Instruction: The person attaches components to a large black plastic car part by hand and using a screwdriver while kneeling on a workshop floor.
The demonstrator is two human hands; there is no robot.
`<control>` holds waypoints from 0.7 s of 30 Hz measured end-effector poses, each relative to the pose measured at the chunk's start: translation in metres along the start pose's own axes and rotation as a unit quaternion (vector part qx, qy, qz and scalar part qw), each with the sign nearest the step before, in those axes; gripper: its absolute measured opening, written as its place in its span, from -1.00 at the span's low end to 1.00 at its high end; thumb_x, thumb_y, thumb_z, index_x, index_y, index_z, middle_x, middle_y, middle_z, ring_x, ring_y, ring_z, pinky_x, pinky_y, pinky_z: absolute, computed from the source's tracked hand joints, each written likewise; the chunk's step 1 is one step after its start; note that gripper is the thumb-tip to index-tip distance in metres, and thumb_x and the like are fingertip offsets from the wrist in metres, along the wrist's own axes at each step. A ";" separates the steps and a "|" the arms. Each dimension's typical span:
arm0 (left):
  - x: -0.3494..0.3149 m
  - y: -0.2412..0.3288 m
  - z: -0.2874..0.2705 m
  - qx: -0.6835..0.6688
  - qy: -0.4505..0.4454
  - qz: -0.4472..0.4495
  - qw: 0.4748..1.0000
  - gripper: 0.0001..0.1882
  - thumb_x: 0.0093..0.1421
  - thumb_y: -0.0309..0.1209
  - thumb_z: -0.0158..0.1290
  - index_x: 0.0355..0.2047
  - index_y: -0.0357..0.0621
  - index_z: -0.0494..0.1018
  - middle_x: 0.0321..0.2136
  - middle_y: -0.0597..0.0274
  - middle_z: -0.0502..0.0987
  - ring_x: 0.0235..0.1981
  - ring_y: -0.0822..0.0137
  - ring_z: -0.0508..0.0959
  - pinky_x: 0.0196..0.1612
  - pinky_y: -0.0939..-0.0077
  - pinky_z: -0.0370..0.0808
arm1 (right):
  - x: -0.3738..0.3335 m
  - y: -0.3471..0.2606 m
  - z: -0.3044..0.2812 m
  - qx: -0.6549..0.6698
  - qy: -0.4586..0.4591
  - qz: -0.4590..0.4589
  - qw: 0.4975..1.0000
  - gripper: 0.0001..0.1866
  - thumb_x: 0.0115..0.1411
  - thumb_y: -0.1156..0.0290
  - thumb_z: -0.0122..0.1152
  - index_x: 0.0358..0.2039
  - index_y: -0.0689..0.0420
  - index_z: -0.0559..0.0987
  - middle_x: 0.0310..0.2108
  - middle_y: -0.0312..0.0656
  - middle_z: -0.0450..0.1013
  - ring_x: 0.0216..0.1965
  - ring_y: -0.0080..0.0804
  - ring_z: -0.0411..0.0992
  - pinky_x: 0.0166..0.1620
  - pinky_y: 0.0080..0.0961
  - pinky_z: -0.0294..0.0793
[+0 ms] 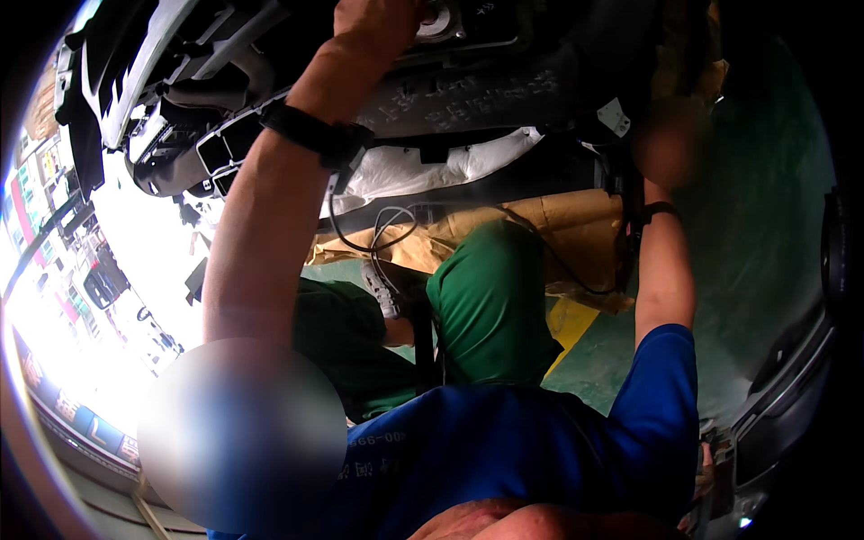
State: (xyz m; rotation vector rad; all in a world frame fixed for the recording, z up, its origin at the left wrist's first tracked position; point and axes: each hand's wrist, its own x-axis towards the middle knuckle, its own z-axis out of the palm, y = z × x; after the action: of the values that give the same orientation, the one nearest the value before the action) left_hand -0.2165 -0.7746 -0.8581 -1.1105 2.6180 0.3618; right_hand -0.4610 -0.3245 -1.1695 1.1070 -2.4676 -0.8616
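Up at the top edge, my left hand [373, 20] reaches to a round metal part [438, 22] set in dark machinery; its fingers are mostly cut off or in shadow. A black band [310, 135] with a small device is strapped round my left wrist, and a thin cable [396, 225] hangs from it in loops. At the right, my right hand [670, 148] is smeared by blur beside the dark end of the assembly, below a brownish strip [688, 76]. What it touches does not show. A dark crossbeam [477, 101] with pale handwritten marks spans between the hands.
White crumpled sheeting [441, 166] lies beneath the beam. Brown wrapping paper [576, 225] spreads in front of my green-trousered knee [495, 306]. Black frames and ducts [216, 153] crowd the upper left. A yellow line [571, 328] crosses the green floor [747, 270].
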 end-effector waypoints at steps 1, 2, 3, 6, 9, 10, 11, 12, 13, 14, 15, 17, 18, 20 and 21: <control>0.000 0.002 -0.001 0.012 0.015 0.042 0.999 -0.73 0.20 -0.19 0.14 -0.17 -0.03 0.58 -0.27 0.00 0.61 -0.20 -0.07 0.60 -0.18 0.05 0.52 | -0.006 0.006 0.007 0.111 -0.015 0.052 0.992 -0.45 0.44 0.18 -0.21 0.34 0.19 0.16 0.32 -0.09 0.15 0.31 -0.25 0.18 0.34 -0.35 0.14; 0.000 -0.005 0.004 0.016 0.013 0.039 0.999 -0.73 0.20 -0.19 0.14 -0.17 -0.03 0.58 -0.27 0.00 0.61 -0.20 -0.07 0.60 -0.18 0.05 0.52 | -0.006 0.002 -0.003 0.115 -0.016 0.050 0.992 -0.45 0.44 0.18 -0.21 0.34 0.19 0.16 0.32 -0.09 0.15 0.31 -0.25 0.18 0.34 -0.35 0.14; -0.001 -0.017 0.011 0.047 0.035 0.054 0.997 -0.70 0.20 -0.16 0.14 -0.14 -0.03 0.57 -0.26 -0.01 0.61 -0.20 -0.09 0.60 -0.17 0.03 0.51 | 0.002 -0.005 -0.028 0.216 0.030 0.043 0.975 -0.45 0.43 0.18 -0.19 0.33 0.20 0.17 0.32 -0.07 0.15 0.30 -0.23 0.18 0.34 -0.35 0.15; 0.013 -0.035 0.018 0.080 0.048 0.069 0.993 -0.65 0.19 -0.13 0.15 -0.10 -0.02 0.56 -0.26 -0.01 0.61 -0.19 -0.09 0.60 -0.14 0.02 0.51 | 0.024 -0.005 -0.083 0.183 0.086 0.020 0.979 -0.47 0.40 0.17 -0.14 0.27 0.20 0.24 0.20 -0.06 0.26 0.19 -0.23 0.29 0.24 -0.35 0.27; 0.024 -0.023 0.011 0.087 0.010 0.055 0.995 -0.61 0.16 -0.09 0.17 -0.06 0.03 0.55 -0.26 0.03 0.63 -0.19 -0.04 0.61 -0.13 0.05 0.51 | 0.022 0.007 -0.092 0.117 0.097 0.024 0.988 -0.53 0.37 0.19 -0.11 0.17 0.21 0.33 0.05 -0.07 0.38 0.06 -0.22 0.41 0.12 -0.33 0.40; 0.026 -0.020 0.010 0.088 0.000 0.050 0.995 -0.59 0.15 -0.08 0.18 -0.05 0.05 0.54 -0.26 0.05 0.63 -0.18 -0.03 0.61 -0.12 0.06 0.51 | 0.020 0.008 -0.094 0.153 0.100 0.032 0.983 -0.55 0.37 0.21 -0.11 0.15 0.21 0.35 0.03 -0.08 0.39 0.04 -0.22 0.42 0.11 -0.31 0.41; 0.028 -0.023 0.007 0.092 -0.012 0.042 0.995 -0.58 0.14 -0.06 0.19 -0.03 0.06 0.54 -0.26 0.06 0.63 -0.18 -0.01 0.62 -0.12 0.06 0.51 | 0.022 0.006 -0.095 0.195 0.107 0.038 0.974 -0.57 0.37 0.22 -0.11 0.14 0.21 0.36 0.01 -0.09 0.40 0.03 -0.21 0.43 0.10 -0.30 0.41; 0.025 -0.026 0.007 0.096 -0.026 0.029 0.995 -0.56 0.13 -0.05 0.20 -0.02 0.08 0.54 -0.27 0.07 0.64 -0.18 0.01 0.62 -0.11 0.07 0.51 | 0.023 0.004 -0.098 0.081 0.101 -0.003 0.992 -0.58 0.36 0.24 -0.11 0.12 0.22 0.37 -0.01 -0.09 0.41 0.03 -0.19 0.43 0.11 -0.28 0.40; 0.033 -0.021 0.010 0.090 -0.037 0.031 0.995 -0.54 0.12 -0.04 0.20 -0.01 0.10 0.54 -0.27 0.09 0.64 -0.18 0.02 0.63 -0.11 0.08 0.51 | 0.023 0.009 -0.092 0.014 0.094 -0.012 0.995 -0.58 0.35 0.25 -0.10 0.11 0.22 0.38 -0.01 -0.09 0.42 0.03 -0.18 0.43 0.12 -0.27 0.39; 0.038 -0.016 0.013 0.081 -0.054 0.030 0.995 -0.53 0.11 -0.03 0.21 0.00 0.11 0.53 -0.27 0.10 0.64 -0.17 0.04 0.63 -0.10 0.09 0.51 | 0.024 0.015 -0.086 -0.052 0.091 -0.025 0.994 -0.59 0.34 0.25 -0.10 0.10 0.22 0.39 -0.02 -0.09 0.42 0.03 -0.18 0.43 0.12 -0.26 0.39; 0.034 -0.017 0.014 0.081 -0.066 0.023 0.994 -0.51 0.10 -0.01 0.22 0.01 0.13 0.53 -0.27 0.11 0.65 -0.17 0.05 0.63 -0.09 0.10 0.51 | 0.022 0.011 -0.085 -0.046 0.080 -0.018 0.996 -0.58 0.34 0.27 -0.10 0.11 0.23 0.38 0.01 -0.07 0.41 0.06 -0.16 0.41 0.15 -0.25 0.36; 0.029 -0.026 0.015 0.077 -0.082 -0.003 0.994 -0.48 0.08 0.01 0.23 0.04 0.17 0.52 -0.27 0.14 0.65 -0.17 0.08 0.64 -0.08 0.11 0.51 | 0.025 0.005 -0.090 -0.033 0.075 -0.013 0.997 -0.56 0.33 0.28 -0.10 0.13 0.24 0.37 0.04 -0.05 0.39 0.09 -0.15 0.39 0.19 -0.24 0.33; 0.023 -0.033 0.017 0.078 -0.089 -0.025 0.993 -0.46 0.07 0.03 0.24 0.05 0.18 0.52 -0.27 0.16 0.66 -0.17 0.10 0.64 -0.08 0.12 0.51 | 0.027 0.003 -0.100 -0.015 0.057 -0.019 0.998 -0.56 0.34 0.29 -0.12 0.16 0.24 0.35 0.08 -0.04 0.37 0.13 -0.16 0.36 0.22 -0.25 0.29; 0.016 -0.040 0.017 0.101 -0.076 -0.060 0.990 -0.39 0.04 0.10 0.24 0.09 0.23 0.48 -0.22 0.13 0.65 -0.10 0.04 0.62 0.02 0.05 0.45 | 0.036 -0.003 -0.109 0.007 0.048 -0.026 0.998 -0.55 0.36 0.30 -0.15 0.18 0.23 0.34 0.13 -0.03 0.34 0.16 -0.17 0.33 0.25 -0.27 0.26; 0.001 0.000 -0.022 0.020 -0.161 -0.078 0.984 -0.41 0.09 0.05 0.23 0.09 0.13 0.47 -0.16 0.10 0.63 -0.08 0.04 0.62 0.06 0.17 0.44 | 0.027 0.003 -0.095 -0.040 0.031 -0.024 0.998 -0.55 0.37 0.30 -0.17 0.20 0.23 0.32 0.16 -0.03 0.32 0.19 -0.18 0.30 0.26 -0.27 0.24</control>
State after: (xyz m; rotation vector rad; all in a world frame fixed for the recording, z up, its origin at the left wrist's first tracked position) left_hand -0.2203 -0.7826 -0.8380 -1.1293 2.2325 0.4149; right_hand -0.4343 -0.3814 -1.0930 1.1508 -2.3436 -0.9179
